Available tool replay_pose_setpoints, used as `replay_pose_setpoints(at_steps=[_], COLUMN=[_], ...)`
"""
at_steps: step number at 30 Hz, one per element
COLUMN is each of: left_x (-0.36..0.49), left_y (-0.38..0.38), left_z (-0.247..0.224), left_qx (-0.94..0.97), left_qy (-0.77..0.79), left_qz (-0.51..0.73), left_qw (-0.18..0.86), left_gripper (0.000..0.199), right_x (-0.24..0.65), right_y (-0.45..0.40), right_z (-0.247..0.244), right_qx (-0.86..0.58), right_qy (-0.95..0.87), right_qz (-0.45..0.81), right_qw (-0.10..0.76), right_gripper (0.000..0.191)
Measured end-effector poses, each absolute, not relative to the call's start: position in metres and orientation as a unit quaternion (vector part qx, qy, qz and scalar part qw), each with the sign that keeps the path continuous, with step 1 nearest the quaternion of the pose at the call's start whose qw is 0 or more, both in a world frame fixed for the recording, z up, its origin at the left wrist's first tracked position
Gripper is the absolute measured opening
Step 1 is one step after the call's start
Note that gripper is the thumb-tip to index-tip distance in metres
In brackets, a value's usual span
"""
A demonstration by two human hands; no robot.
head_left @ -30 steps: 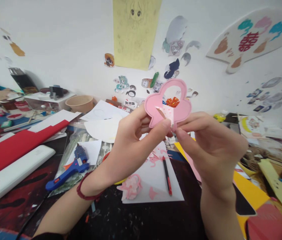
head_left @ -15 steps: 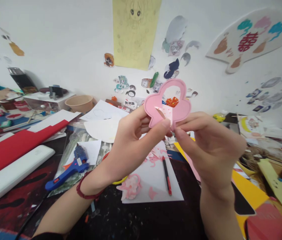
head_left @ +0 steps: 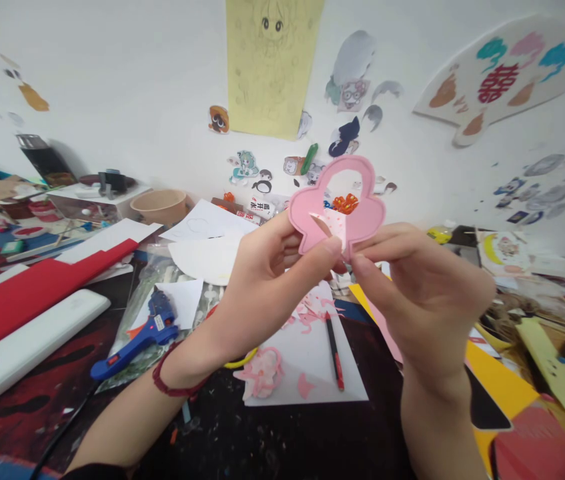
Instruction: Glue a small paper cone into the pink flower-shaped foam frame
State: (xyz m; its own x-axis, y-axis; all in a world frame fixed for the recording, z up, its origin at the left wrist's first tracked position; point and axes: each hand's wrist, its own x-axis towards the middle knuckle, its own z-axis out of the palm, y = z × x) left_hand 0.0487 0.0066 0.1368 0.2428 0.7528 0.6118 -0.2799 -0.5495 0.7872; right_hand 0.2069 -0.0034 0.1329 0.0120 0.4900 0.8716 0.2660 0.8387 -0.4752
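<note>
Both my hands hold up a pink flower-shaped cutout (head_left: 307,205) with raised edges, over the table and in front of the wall. My left hand (head_left: 272,293) is closed on its lower left, the thumb lying across a speckled white-and-pink piece (head_left: 335,223) inside the shape. At the lower right edge my right hand (head_left: 407,287) pinches the rim between thumb and fingers. Through the top opening the wall and some orange things behind are visible. Below on a white sheet (head_left: 322,387) lie a layered pink paper flower (head_left: 262,377), pink scraps (head_left: 315,307) and a black-and-red pen (head_left: 333,350).
A blue glue gun (head_left: 155,327) rests on a plastic bag left of my arm. Farther left are a red strip (head_left: 37,287) and a long white device (head_left: 37,340). Yellow card (head_left: 502,380) lies at right. A tan bowl (head_left: 159,207) stands at the back.
Very little differs. The pink cutout is turned very slightly in my fingers, and both hands keep their grip in nearly the same place.
</note>
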Motion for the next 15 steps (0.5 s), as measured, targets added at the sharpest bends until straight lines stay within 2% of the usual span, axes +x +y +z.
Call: replay_pose_setpoints(at_steps=[15], left_x=[0.0497], left_y=[0.0068], left_z=[0.1374], left_qx=[0.665], left_qy=[0.195], left_qz=[0.589], left_qw=[0.415], left_gripper=[0.012], right_x=[0.2051], right_y=[-0.0027], right_z=[0.1326], right_qx=[-0.263], right_qy=[-0.688], right_qz=[0.082], right_qw=[0.671], right_gripper=[0.016])
